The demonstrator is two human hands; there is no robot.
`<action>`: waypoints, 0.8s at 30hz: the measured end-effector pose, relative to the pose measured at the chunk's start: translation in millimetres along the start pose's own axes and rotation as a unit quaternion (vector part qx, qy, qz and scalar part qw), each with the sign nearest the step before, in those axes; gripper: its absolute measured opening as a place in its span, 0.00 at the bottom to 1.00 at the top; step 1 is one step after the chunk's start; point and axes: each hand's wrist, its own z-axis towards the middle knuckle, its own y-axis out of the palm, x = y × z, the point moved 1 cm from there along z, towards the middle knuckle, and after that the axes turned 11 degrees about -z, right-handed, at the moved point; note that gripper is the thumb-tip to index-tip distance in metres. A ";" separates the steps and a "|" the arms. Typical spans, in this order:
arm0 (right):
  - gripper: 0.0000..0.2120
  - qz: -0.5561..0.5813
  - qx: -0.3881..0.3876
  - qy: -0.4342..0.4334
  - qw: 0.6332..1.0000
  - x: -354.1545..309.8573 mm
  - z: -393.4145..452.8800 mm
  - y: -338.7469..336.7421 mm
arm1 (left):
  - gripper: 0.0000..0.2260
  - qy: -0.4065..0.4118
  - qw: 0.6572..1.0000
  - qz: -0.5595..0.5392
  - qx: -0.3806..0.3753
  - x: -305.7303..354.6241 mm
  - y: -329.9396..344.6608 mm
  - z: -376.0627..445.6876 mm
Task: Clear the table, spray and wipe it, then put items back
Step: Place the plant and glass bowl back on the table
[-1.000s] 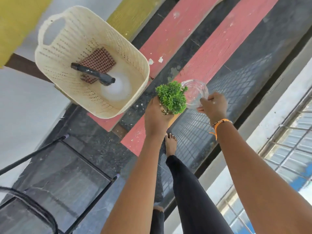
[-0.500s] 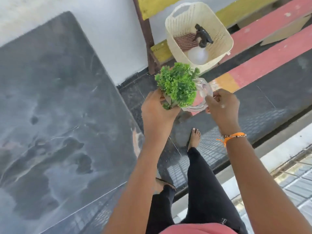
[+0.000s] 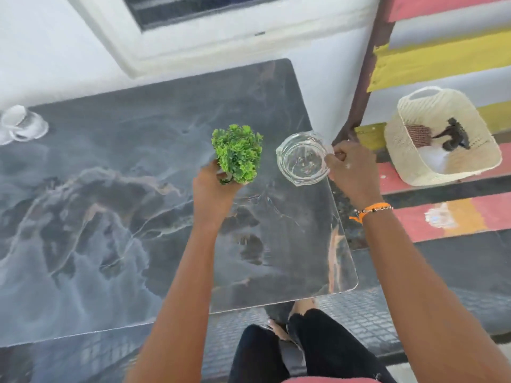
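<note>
Straight ahead is a white wall point(image 3: 55, 51) with a window point(image 3: 193, 12) set in a pale frame. To my right a brown post point(image 3: 365, 78) runs up beside painted planks: a red plank point(image 3: 442, 6) at the top and a yellow plank point(image 3: 442, 62) below it, with white between them. Lower down lies a red and orange board point(image 3: 492, 217) with a white smear point(image 3: 439, 215) on it. The floor point(image 3: 456, 266) is dark. An orange bracelet point(image 3: 370, 210) sits on my right wrist. Below I see my black trousers point(image 3: 326, 349), one bare foot point(image 3: 302, 305) and the pink hem of my shirt point(image 3: 318, 380).
</note>
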 end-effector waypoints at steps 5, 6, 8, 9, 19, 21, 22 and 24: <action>0.08 -0.017 -0.025 -0.038 0.999 -48.2 49.7 37.1 | 0.13 -0.035 0.998 0.015 0.049 -25.1 -31.1 43.7; 0.08 -0.026 -0.034 -0.045 0.998 -59.1 59.3 47.1 | 0.14 -0.039 0.997 0.023 0.055 -29.9 -37.0 54.2; 0.08 -0.040 -0.053 -0.056 0.996 -79.8 77.7 67.2 | 0.16 -0.048 0.997 0.022 0.059 -39.4 -48.2 78.1; 0.09 -0.046 -0.054 -0.058 0.996 -95.2 92.2 83.4 | 0.16 -0.050 0.997 0.028 0.057 -46.4 -57.8 99.3; 0.16 -0.129 -0.039 -0.029 0.990 -163.4 191.4 152.9 | 0.19 0.001 0.997 0.074 -0.023 -72.6 -95.9 241.7; 0.08 -0.134 -0.042 -0.021 0.990 -168.6 204.0 156.1 | 0.19 0.020 0.997 0.073 -0.027 -70.7 -96.6 259.4; 0.06 -0.136 -0.043 -0.017 0.990 -172.1 209.2 159.3 | 0.19 0.025 0.997 0.073 -0.031 -70.3 -97.6 269.0; 0.06 -0.134 -0.047 -0.020 0.990 -177.8 215.4 164.6 | 0.18 0.033 0.996 0.071 -0.038 -71.1 -99.0 283.0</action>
